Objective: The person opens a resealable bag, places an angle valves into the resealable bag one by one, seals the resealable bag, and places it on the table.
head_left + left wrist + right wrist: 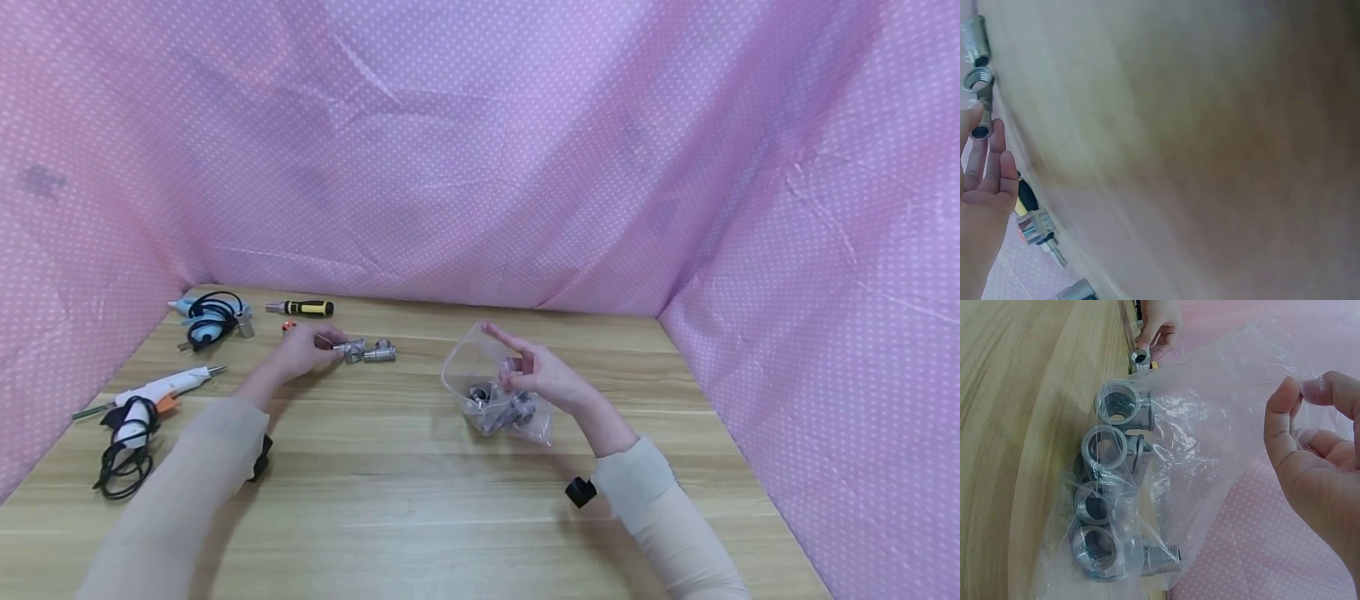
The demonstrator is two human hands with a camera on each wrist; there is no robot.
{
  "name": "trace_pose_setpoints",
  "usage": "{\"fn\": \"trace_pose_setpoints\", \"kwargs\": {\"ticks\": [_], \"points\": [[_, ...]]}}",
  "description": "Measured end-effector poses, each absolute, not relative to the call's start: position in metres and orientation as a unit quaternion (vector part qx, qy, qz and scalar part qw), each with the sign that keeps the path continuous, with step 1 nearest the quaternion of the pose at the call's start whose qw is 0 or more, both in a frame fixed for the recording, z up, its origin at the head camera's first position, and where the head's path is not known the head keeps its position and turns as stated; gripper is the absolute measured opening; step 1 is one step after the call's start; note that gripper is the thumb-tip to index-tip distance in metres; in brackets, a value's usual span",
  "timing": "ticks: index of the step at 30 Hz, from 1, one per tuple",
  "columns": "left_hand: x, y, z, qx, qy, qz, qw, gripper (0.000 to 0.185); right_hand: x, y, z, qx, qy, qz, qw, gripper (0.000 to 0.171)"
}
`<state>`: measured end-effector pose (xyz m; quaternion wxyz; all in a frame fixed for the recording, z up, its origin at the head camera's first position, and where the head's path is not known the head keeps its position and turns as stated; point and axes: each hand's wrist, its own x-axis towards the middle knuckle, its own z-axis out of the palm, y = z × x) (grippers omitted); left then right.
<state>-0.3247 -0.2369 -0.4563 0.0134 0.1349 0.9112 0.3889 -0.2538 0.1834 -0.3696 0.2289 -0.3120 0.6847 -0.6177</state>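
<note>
My left hand (300,348) pinches a silver threaded pipe fitting (982,94) between thumb and fingers, low at the tabletop. Just right of it in the head view lies a second metal fitting (380,352), end to end with the first or nearly so. With thumb and fingertips, my right hand (1319,440) grips the upper edge of a clear plastic bag (1210,425) and draws it up. Inside the bag, several grey threaded fittings (1105,448) rest on the wooden table. The bag's mouth looks spread in the head view.
At the back left lie a yellow-black screwdriver (309,308), a blue corded tool (204,321) and a small metal cylinder (245,325). A white corded tool (161,390) lies at the left edge. Pink dotted cloth (465,167) walls the wooden table (420,517).
</note>
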Motion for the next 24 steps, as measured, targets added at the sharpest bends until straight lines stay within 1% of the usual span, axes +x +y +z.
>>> {"fn": "trace_pose_setpoints", "kwargs": {"ticks": [7,13,18,24], "points": [[-0.319,-0.236,-0.446,0.141,0.906,0.4,-0.015,0.025,-0.254,0.185,-0.37,-0.316,0.684,-0.617,0.227,0.084],[-0.313,-0.233,-0.432,0.129,0.905,0.405,-0.034,0.023,-0.255,0.185,-0.371,-0.318,0.68,-0.62,0.229,0.083],[-0.304,-0.226,-0.413,0.119,0.907,0.401,-0.042,0.024,-0.255,0.184,-0.37,-0.31,0.68,-0.623,0.233,0.083],[-0.294,-0.213,-0.389,0.122,0.908,0.396,-0.066,0.025,-0.254,0.183,-0.368,-0.304,0.679,-0.626,0.233,0.083]]}}
